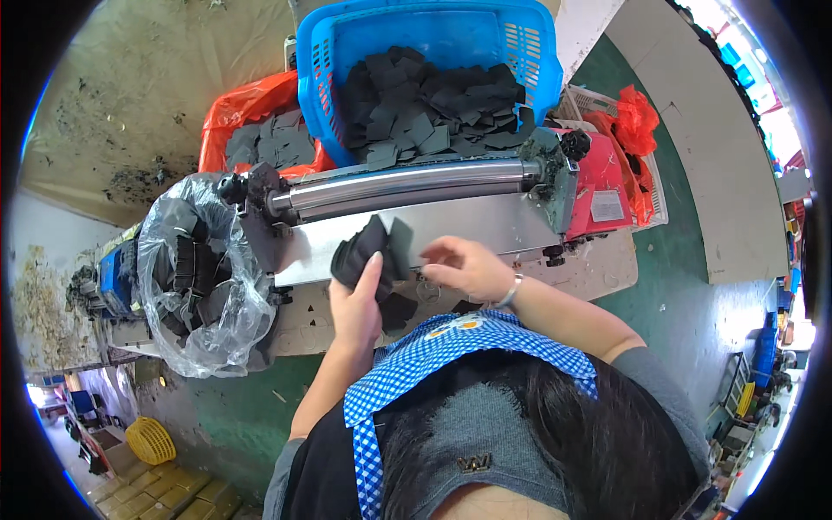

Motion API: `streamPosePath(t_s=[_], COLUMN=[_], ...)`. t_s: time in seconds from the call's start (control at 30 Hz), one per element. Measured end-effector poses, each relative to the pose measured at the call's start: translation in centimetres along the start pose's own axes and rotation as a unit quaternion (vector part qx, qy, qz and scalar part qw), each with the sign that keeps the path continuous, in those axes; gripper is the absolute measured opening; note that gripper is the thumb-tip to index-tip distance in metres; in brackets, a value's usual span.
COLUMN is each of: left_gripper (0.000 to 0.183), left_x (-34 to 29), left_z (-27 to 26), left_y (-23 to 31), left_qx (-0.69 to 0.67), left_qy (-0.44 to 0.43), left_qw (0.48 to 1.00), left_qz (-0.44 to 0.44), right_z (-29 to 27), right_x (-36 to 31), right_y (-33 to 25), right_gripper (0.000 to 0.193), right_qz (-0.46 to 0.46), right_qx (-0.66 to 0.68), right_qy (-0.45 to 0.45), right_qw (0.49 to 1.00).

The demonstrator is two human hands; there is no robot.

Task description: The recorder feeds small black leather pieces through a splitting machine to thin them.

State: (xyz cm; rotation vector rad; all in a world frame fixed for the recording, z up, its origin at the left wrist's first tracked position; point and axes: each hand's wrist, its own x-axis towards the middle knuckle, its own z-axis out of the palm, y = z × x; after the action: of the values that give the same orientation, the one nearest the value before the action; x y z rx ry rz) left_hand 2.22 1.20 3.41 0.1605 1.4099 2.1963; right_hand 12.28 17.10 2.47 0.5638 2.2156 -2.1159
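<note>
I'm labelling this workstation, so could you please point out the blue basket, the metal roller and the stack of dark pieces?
Blue basket (420, 39), head view: inner far wall.
Metal roller (407, 187), head view: middle of its surface.
Stack of dark pieces (356, 250), head view: fanned left part.

Matt dark sheets (370, 239), glossy metal roller (407, 187)

"What is the pale bench (598, 273) carrying?"

"A roller machine (416, 186) is sitting across it toward twelve o'clock, and a transparent plastic bag (217, 347) is resting at nine o'clock, bulging over the front edge"

"And what is lying nearer that edge?"

"Loose dark pieces (397, 310), around six o'clock, while green floor (672, 260) is showing at three o'clock"
</note>
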Motion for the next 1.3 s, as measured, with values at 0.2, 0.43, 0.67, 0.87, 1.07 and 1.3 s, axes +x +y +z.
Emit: streamPosePath(t_s=[0.2, 0.43, 0.67, 0.87, 1.07, 1.3], left_gripper=[0.024, 0.020, 0.023, 0.030, 0.030, 0.023], left_x=[0.2, 1.0, 1.5, 1.9, 1.9, 1.8], left_z=[-1.3, -3.4, -1.4, -1.4, -1.4, -1.5], left_y=[-1.2, -0.5, -2.4, -2.1, -1.6, -1.9], left_qx=[-0.076, 0.055, 0.015, -0.160, -0.132, -0.008], left_qy=[0.055, 0.081, 0.062, 0.040, 0.010, 0.045], left_qw=[0.995, 0.995, 0.997, 0.978, 0.980, 0.999], left_qz=[-0.037, 0.033, 0.036, -0.126, -0.148, 0.017], right_z=[2.0, -1.0, 4.0, 3.1, 3.3, 2.4], right_x=[2.9, 7.3, 3.2, 3.4, 2.8, 4.7], right_y=[1.1, 2.1, -0.8, -0.5, -0.3, 2.9], right_gripper=[0.018, 0.025, 0.022, 0.024, 0.022, 0.026], right_qz=[0.164, 0.215, -0.201, -0.170, -0.145, 0.068], right_qx=[0.151, 0.267, -0.205, -0.135, -0.141, 0.095], right_qy=[0.056, 0.196, 0.103, 0.112, 0.127, 0.101], right_qw=[0.973, 0.919, 0.952, 0.970, 0.971, 0.988])
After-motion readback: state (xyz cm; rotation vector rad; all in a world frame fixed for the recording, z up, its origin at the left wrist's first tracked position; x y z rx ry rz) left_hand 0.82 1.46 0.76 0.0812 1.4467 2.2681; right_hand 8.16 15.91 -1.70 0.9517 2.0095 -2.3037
